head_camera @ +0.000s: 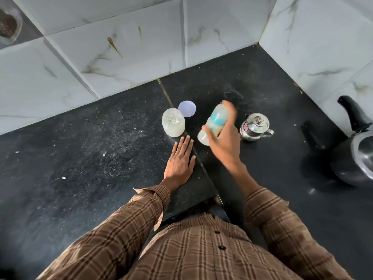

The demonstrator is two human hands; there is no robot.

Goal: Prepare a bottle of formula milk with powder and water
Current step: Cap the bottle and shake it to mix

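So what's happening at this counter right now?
A person is making formula. The right hand grips a tilted, motion-blurred baby bottle above the black counter, apparently shaking it. The left hand rests flat on the counter. The powder jar stands open, its lid beside it; a steel jug stands nearby.

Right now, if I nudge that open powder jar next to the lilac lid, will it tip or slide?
The powder jar looks squat and wide-based, so it would probably slide rather than tip. It seems plastic and partly filled, so likely light. Its lilac lid lies off beside it, so a hard shove could spill powder.
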